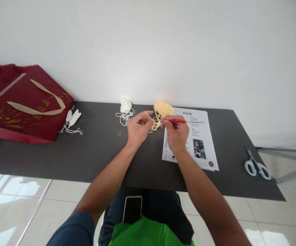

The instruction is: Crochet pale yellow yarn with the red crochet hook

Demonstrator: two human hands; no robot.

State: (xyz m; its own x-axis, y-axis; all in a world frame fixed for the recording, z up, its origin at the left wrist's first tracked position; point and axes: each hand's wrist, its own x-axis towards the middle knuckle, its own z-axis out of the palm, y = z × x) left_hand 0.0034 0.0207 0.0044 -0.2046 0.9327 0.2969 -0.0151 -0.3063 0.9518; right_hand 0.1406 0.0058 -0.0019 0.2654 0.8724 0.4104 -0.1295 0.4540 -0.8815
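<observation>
Pinches pale yellow yarn [153, 123] in left hand [138, 127] and grasps red-handled tool [176, 121] in right hand [176, 134]

Left hand [138, 127] and right hand [176, 132] nearly meet, seemingly pinching, forearms [112, 171] angled inward.

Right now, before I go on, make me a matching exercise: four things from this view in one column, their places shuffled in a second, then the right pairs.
Things
1. scissors
2. red-handled tool
3. phone
4. dark red bag

Places
A. on the lap
B. at the left end of the table
C. near the table's right edge
D. in the right hand

Pairs: 1-C; 2-D; 3-A; 4-B
</observation>
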